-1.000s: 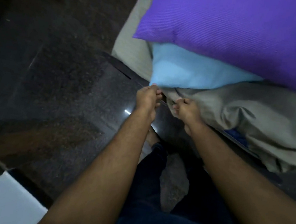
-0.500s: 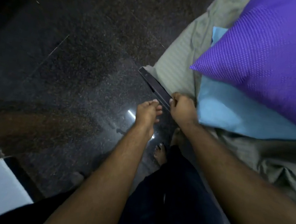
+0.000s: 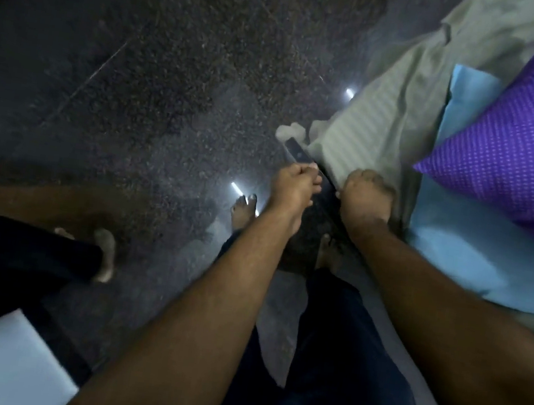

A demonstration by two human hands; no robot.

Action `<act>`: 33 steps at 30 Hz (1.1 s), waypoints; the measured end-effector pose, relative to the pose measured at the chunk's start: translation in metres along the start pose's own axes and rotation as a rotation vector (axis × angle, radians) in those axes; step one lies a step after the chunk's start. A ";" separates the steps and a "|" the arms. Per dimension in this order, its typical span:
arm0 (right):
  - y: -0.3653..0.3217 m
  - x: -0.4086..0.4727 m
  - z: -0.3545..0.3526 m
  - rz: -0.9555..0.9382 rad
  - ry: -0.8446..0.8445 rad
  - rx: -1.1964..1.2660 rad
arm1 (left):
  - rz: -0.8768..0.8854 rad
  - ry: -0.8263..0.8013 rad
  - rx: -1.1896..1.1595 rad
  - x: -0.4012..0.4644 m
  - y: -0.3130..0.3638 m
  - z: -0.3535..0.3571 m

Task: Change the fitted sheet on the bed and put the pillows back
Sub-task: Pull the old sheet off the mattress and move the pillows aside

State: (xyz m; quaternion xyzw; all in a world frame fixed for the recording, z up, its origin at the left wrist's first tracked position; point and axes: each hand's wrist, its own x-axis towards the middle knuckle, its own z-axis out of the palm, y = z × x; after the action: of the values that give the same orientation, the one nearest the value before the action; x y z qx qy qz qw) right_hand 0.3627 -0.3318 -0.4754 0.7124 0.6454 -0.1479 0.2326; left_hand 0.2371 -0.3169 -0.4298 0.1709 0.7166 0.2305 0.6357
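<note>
- Bed corner, low light: I see the sheet [image 3: 405,94] — pale, striped, rumpled — bunched over the mattress edge, with the purple pillow [image 3: 515,160] on the blue pillow [image 3: 470,249] right beside my grip.
- Biggest risk: a hard tug could drag both pillows off onto the floor [image 3: 146,77], since they lie on the cloth I am pulling.
- Right hand [image 3: 366,198] is fisted on the sheet's hem; left hand [image 3: 291,185] has its fingers curled at the dark bed frame [image 3: 297,153] — whether it holds cloth, I cannot tell.
- An uneven pull may let the hem snag on that frame corner.
- Another person's foot [image 3: 105,257] stands near; the frame is blurred, so spacing is uncertain.
</note>
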 end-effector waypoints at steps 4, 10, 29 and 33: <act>-0.003 0.015 -0.001 -0.017 -0.045 -0.024 | 0.000 -0.014 0.086 0.022 0.011 -0.017; -0.001 -0.004 -0.032 0.066 -0.114 0.386 | -0.044 -0.074 0.180 0.009 0.029 -0.011; 0.063 -0.082 -0.163 0.170 0.444 1.119 | 0.126 -0.126 -0.156 -0.069 0.159 0.085; 0.069 -0.095 -0.172 0.273 0.384 1.113 | 0.067 -0.114 0.040 -0.081 0.155 0.082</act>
State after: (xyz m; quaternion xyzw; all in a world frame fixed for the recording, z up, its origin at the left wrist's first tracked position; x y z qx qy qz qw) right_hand 0.4042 -0.3264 -0.2709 0.8173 0.4043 -0.3010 -0.2793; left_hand 0.3212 -0.2216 -0.2839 0.2204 0.6777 0.2272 0.6637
